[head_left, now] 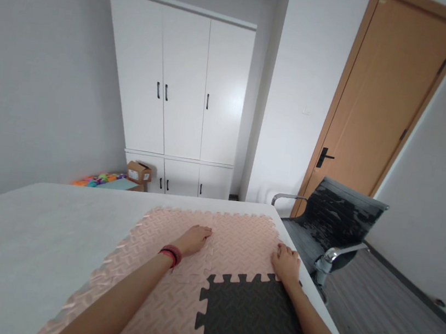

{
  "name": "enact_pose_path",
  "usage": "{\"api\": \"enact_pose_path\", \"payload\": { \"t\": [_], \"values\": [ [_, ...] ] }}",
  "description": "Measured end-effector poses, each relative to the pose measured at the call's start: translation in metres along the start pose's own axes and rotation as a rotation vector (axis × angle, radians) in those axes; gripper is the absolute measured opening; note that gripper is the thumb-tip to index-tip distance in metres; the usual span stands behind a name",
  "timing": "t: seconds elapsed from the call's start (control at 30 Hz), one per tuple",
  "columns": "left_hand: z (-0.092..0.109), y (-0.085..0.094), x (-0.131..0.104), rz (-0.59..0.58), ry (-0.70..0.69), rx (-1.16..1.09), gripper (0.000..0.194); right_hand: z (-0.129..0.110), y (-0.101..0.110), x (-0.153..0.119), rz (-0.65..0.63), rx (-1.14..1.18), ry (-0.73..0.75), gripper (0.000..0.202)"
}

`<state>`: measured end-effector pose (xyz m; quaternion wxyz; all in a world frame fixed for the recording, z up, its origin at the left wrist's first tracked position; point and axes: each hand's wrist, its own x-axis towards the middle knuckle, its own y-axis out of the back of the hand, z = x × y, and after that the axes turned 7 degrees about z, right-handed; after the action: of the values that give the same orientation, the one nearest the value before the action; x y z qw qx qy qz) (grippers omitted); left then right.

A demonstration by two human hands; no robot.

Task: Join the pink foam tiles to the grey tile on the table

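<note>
Pink foam floor mats (172,292) with a raised pattern lie joined on the table. My left hand (195,239) rests palm down on them, fingers stretched toward the seam with the far right pink mat (243,242). A red band circles that wrist. At the right edge of the far right mat lies my right hand (287,262), fingers loosely bent over the surface and apart, gripping nothing that I can see. A black foam mat (251,320) with jigsaw teeth sits in the near right corner, against the pink ones. My right forearm covers part of its right side.
The white table (30,239) extends left of the mats. A black chair (335,221) with metal armrests stands close to its right edge. Beyond are a white cabinet (184,89), a cardboard box (138,171), colourful items (100,178) and a wooden door (390,96).
</note>
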<state>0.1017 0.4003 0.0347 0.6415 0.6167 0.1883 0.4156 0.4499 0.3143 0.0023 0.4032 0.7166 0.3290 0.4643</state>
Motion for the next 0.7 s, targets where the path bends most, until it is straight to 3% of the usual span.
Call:
{"api": "enact_pose_path", "payload": {
  "t": [0.33, 0.7],
  "values": [
    [0.0, -0.003, 0.001, 0.081, 0.069, -0.06, 0.034, 0.0, -0.002, -0.001, 0.01, -0.023, 0.024, 0.042],
    [0.011, -0.007, -0.001, -0.001, 0.121, 0.029, 0.033, 0.0, -0.007, -0.001, 0.026, -0.093, 0.041, 0.042]
  ]
}}
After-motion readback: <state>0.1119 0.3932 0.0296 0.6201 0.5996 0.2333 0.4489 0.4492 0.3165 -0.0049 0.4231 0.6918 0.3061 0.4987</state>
